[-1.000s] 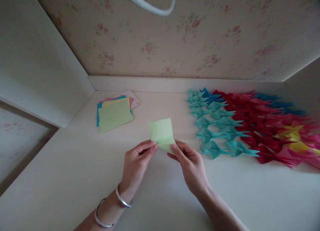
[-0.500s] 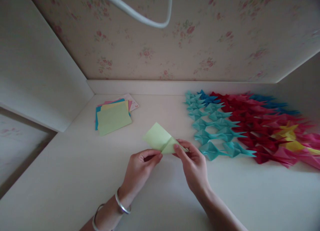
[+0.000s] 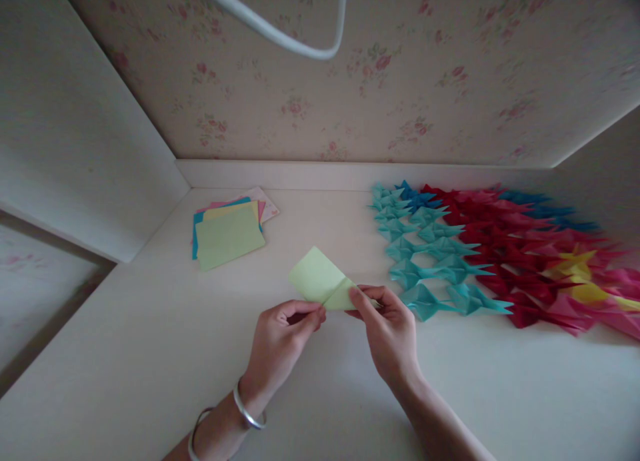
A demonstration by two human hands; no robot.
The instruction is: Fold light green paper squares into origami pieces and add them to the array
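Note:
A light green sheet of origami paper (image 3: 316, 274), partly folded with a crease across it, is held between my two hands just over the table. My left hand (image 3: 284, 334) is closed, pinching the paper's near corner between thumb and fingertips. On the other side, my right hand (image 3: 385, 328) grips the folded part, thumb on top and fingers behind. The fingers of the right hand hide the paper's right end. Two silver bracelets (image 3: 246, 408) circle my left wrist and forearm.
Coloured paper sheets (image 3: 230, 238), light green on top, lie at the back left. Rows of folded turquoise paper cranes (image 3: 425, 301) stand right of my hands, with red, pink, yellow and blue ones (image 3: 520, 261) beyond. A white cable (image 3: 300, 48) hangs above the white table (image 3: 320, 394).
The view has shifted very slightly. Both hands keep their grip on the green paper, and its fold looks almost the same.

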